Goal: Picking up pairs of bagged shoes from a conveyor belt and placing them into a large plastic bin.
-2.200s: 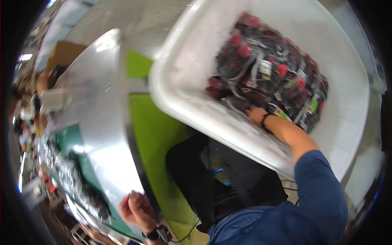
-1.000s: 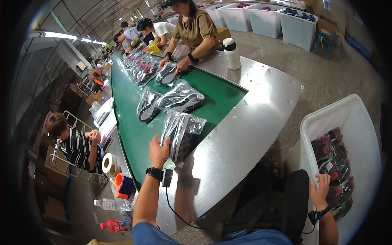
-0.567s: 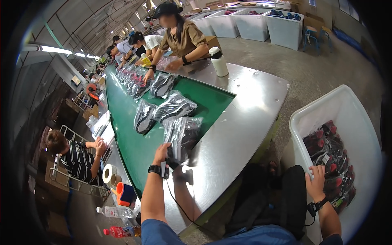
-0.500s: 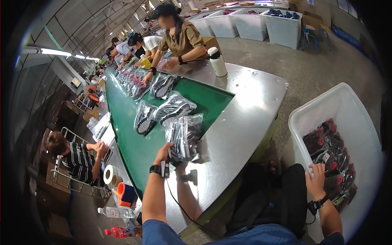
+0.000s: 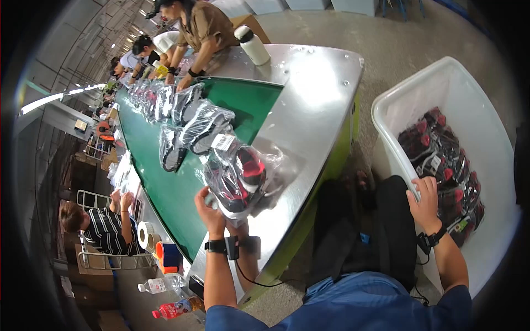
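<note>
A clear plastic bag holding a pair of black shoes with red parts (image 5: pixel 237 179) lies at the near end of the table, over the metal edge. Beside its near left corner is my left hand (image 5: pixel 211 214), palm toward the bag and fingers parted; whether the fingertips touch the plastic is unclear. My right hand (image 5: pixel 425 203) has its fingers hooked over the rim of a large white bin (image 5: pixel 386 128). Inside that bin lie several bagged black-and-red shoes (image 5: pixel 441 160). More bagged shoes (image 5: pixel 205 126) rest just beyond, on the green belt (image 5: pixel 144 160).
A white bottle with a black cap (image 5: pixel 252 46) stands on the metal tabletop (image 5: pixel 309 94). Co-workers line the far side, one in a brown shirt (image 5: pixel 207 27). At left sits a person in a striped shirt (image 5: pixel 110 231), near tape rolls (image 5: pixel 146 234) and drink bottles (image 5: pixel 174 309).
The near bag has turned over, now showing the shoes' red parts and a white label. My left hand has loosened from its edge. The view has shifted; my right hand stays on the rim.
</note>
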Action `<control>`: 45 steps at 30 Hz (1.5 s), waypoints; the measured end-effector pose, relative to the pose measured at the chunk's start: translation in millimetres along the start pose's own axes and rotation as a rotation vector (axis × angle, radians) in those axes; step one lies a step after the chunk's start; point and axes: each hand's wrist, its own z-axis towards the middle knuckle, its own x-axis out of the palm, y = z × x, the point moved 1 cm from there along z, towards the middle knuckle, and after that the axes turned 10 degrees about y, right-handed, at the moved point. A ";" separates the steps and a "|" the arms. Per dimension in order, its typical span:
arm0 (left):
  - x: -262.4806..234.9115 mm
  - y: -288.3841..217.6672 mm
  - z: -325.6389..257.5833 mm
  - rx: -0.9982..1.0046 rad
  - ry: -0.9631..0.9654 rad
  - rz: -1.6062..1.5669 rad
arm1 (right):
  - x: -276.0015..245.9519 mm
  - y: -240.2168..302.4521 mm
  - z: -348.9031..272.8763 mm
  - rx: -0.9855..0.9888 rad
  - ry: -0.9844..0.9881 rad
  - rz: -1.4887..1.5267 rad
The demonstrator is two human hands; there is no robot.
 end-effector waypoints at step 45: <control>194.7 -240.2 -42.4 0.156 0.959 -0.462 | -149.6 -71.7 -38.4 0.471 0.021 0.995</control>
